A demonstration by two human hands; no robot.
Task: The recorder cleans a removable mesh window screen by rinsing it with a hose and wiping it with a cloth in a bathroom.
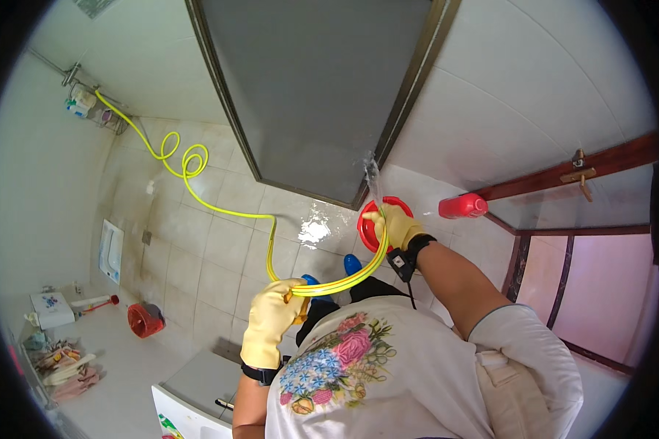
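Observation:
Both my hands wear pale yellow rubber gloves. My left hand (274, 313) is closed around a bright yellow-green hose (344, 282), low in front of my body. Farther forward and to the right, my right hand (395, 228) grips the same hose near its end. Water (373, 178) sprays from there toward the lower corner of a large dark grey panel (315, 95) in a brown frame. Partly hidden beneath my right hand is a red basin (366, 233). From my left hand the hose trails across the floor in coils to a wall fitting (72, 73).
Wet tiles (315, 223) shine before the panel. A red plastic container (463, 206) stands to the right, near a brown-framed door (586, 175). On the left are a white squat toilet (111, 251), a red bucket (145, 320) and a pile of cloths (69, 373).

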